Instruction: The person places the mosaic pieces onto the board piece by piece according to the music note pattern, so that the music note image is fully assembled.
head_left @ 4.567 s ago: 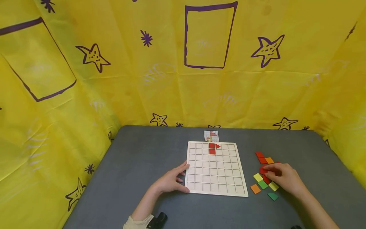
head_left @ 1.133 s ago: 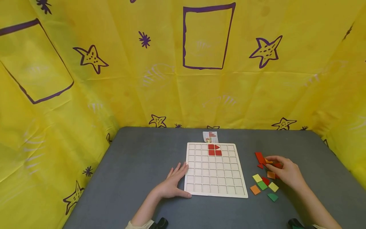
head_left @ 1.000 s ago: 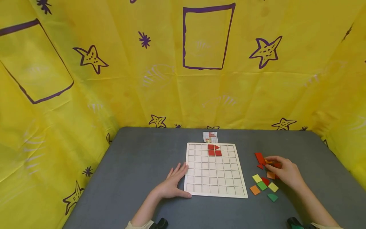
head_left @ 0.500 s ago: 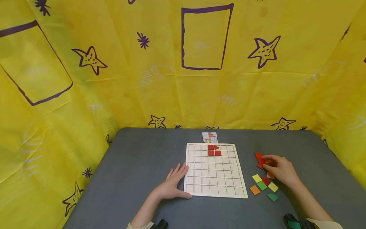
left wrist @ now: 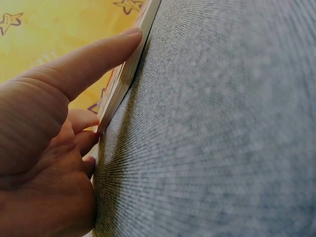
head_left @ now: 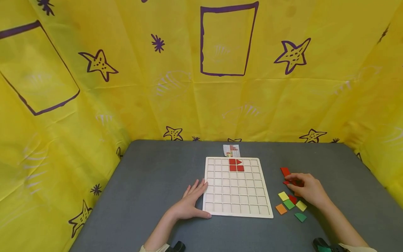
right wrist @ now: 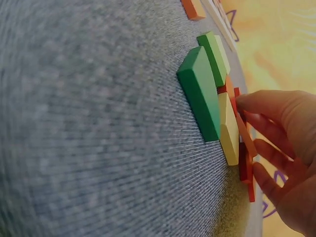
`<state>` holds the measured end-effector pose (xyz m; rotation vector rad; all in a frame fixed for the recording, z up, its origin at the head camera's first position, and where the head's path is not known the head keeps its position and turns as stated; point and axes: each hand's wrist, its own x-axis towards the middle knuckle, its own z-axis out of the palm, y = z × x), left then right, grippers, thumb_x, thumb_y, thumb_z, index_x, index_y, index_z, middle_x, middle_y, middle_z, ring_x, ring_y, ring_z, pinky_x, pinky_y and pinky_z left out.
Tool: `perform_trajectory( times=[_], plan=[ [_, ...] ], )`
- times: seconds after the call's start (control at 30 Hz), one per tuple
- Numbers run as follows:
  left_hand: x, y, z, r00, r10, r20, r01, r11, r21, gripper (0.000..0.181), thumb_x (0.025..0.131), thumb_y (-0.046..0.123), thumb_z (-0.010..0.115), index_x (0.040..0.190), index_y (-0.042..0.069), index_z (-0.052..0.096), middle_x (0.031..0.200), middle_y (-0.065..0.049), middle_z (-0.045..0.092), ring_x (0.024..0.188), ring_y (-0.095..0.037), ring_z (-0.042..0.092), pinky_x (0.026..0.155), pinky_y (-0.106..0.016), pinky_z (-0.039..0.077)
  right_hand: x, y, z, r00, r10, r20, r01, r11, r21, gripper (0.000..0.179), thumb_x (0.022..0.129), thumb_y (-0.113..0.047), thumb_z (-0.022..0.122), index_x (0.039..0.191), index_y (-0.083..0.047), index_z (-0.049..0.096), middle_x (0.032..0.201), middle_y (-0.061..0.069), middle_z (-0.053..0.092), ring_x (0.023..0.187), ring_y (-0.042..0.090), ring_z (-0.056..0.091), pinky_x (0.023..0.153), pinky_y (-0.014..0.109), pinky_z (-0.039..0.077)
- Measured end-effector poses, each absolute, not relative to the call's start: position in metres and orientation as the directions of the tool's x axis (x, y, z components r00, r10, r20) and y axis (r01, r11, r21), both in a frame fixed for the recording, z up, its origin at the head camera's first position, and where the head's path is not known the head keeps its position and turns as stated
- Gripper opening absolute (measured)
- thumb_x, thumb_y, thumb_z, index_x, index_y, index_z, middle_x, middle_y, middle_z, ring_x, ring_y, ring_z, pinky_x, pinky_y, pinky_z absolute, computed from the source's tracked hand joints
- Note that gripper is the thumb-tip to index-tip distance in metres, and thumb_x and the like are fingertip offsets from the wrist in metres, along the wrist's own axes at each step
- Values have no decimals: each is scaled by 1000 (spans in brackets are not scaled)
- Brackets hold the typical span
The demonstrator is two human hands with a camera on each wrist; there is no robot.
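Observation:
A white wooden grid board (head_left: 233,196) lies mid-table; several red tiles (head_left: 232,168) fill cells near its far edge, one of them a triangle. My left hand (head_left: 187,205) rests at its left side, fingertips on the left edge and thumb at the near corner. In the left wrist view the thumb extends along the board's side (left wrist: 114,94). To the right, my right hand (head_left: 306,187) reaches over loose red tiles, fingers gently bent and thumb beside a small red piece (head_left: 285,182). A longer red piece (head_left: 284,171) shows past its fingertips. The right hand hides several tiles.
Nearer lie yellow tiles (head_left: 283,196), a light green tile (head_left: 288,204), an orange tile (head_left: 281,209) and a dark green rounded tile (head_left: 300,217). A small printed pattern card (head_left: 231,150) sits behind the board. Yellow patterned cloth (head_left: 157,87) surrounds the table.
Since the first frame, a red tile has joined the others in the board's second row. The right hand has shifted slightly left and toward me among the loose tiles. The left hand stays at the board.

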<state>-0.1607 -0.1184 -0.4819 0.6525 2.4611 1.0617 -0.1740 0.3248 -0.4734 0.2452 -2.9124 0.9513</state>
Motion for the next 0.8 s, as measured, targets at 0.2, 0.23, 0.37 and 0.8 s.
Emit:
perform_trajectory(
  times=[0.2,0.23,0.37,0.8],
  plan=[
    [-161,-118,-482,-816,557,-156,269,605,749,106,72,42,80,152,11,18,160,-6,8,148,-29,-3,113,-56,-4,-174,327,-475,-976,-152,155,-212,817,-537,28,82,-25,75,107,-15,71,115,15,65,101,32,52,79,53,41],
    [-161,-118,-481,-815,557,-159,268,607,748,106,72,42,80,152,11,18,160,-6,8,148,-28,-3,113,-56,-4,-174,327,-476,-975,-157,157,-217,816,-535,28,82,-24,75,108,-15,71,115,15,65,101,32,52,79,53,41],
    [-161,-117,-480,-817,556,-155,271,607,747,106,72,42,80,152,10,18,160,-7,8,148,-28,-3,113,-56,-4,-175,328,-475,-971,-167,170,-233,820,-522,26,82,-22,75,106,-17,71,114,14,65,98,29,51,77,47,41],
    [-160,-117,-481,-816,559,-144,279,600,749,106,72,42,80,152,10,19,160,-7,8,148,-29,-3,112,-56,-3,-184,297,-474,-993,-45,114,-110,732,-673,32,83,-41,70,108,-20,68,103,6,67,83,13,58,63,25,46]
  ],
)
